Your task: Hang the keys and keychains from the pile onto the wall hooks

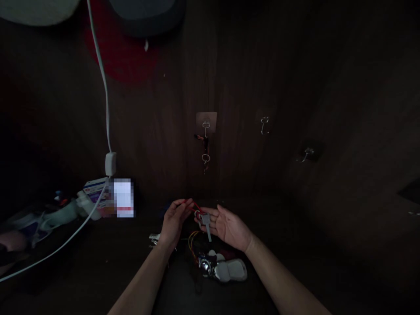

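A silver key (206, 223) on a red cord (197, 207) hangs between my hands. My left hand (175, 222) pinches the cord between thumb and fingers. My right hand (231, 228) is palm up with fingers stretched out, just behind the key; whether the key touches them I cannot tell. Below, on the dark surface, lies a bunch with a grey fob (231, 270), a shiny round metal piece (205, 267) and a yellow-red cord (191, 243). Other keys (154, 238) lie left of my left wrist, partly hidden by it.
On the dark wood wall, a hook (206, 125) carries a key ring (205, 158). More hooks (264, 124) (307, 154) are to the right. A white cable (106, 105) with an inline switch (110, 164) hangs at left, above a bottle (88, 204) and boxes (96, 186).
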The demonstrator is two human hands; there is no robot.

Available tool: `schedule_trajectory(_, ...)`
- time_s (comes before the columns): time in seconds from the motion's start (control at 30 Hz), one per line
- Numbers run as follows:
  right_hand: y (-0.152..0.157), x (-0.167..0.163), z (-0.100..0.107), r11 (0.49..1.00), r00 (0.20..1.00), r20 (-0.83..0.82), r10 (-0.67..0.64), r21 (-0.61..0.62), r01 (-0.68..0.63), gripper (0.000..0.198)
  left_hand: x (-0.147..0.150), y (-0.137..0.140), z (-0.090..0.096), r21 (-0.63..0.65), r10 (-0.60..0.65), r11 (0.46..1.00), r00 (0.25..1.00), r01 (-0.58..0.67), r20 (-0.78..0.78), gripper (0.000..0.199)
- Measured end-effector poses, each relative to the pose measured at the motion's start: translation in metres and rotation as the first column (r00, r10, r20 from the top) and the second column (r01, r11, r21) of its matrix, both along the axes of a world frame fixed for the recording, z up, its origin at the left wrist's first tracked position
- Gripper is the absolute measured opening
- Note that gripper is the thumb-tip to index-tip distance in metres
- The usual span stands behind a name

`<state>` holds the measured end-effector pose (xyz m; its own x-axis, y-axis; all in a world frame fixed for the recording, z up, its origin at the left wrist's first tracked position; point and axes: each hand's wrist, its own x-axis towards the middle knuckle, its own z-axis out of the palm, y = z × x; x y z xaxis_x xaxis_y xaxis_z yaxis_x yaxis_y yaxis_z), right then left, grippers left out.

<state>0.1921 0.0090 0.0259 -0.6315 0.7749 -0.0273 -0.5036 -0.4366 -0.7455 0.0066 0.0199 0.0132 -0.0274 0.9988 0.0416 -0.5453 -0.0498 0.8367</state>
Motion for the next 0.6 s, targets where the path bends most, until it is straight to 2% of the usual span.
schedule_trajectory(0.13,0.0012,0.0002,-0.0006,0.998,0.999,-0.028,0.029,-0.058,-0.030,0.051,-0.0003,0.0007,-0.0009,-0.011,0.005,1.000,1.000,-0.005,0.017,0.026)
schedule_trajectory(0.37,-0.0017,0.0008,0.0019,0.996,0.996,-0.032,0.081,-0.032,-0.082,0.056,-0.0005,0.0008,0.0000,-0.008,0.009,1.000,1.000,-0.009,0.014,0.026)
schedule_trajectory(0.5,-0.0006,-0.0004,0.0003,0.999,0.999,-0.003,0.043,-0.020,-0.043,0.055,0.0002,-0.0001,0.0023,-0.005,0.019,1.000,1.000,-0.019,0.000,0.028)
schedule_trajectory(0.6,0.0006,-0.0038,-0.0031,0.998,0.997,0.056,-0.061,0.004,0.061,0.047,0.0039,-0.0041,0.0049,0.034,0.005,0.999,0.997,-0.002,-0.073,0.026)
